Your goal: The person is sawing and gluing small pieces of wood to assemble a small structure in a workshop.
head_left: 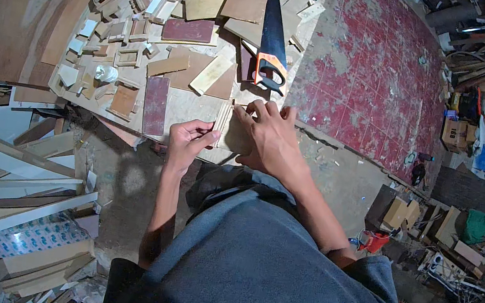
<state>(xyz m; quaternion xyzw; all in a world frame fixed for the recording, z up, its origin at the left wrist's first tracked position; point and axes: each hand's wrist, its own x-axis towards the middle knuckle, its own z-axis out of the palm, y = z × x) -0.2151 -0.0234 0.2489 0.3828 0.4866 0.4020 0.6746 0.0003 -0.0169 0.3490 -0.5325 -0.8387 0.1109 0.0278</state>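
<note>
Wooden strip (222,118) lies person-side of the handsaw (274,42), long axis roughly parallel, left hand (187,141) nearer, pinching its left edge, right hand (271,140) arched, can't tell its grip

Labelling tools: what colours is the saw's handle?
The saw handle is orange and black, clearest in the head view.

Along the desk's (194,108) near edge, the left hand (186,141) pinches a thin pale wooden strip (221,120); the right hand (274,140) curves beside it. A black-bladed, orange-handled saw (275,37) lies near the right edge.
</note>
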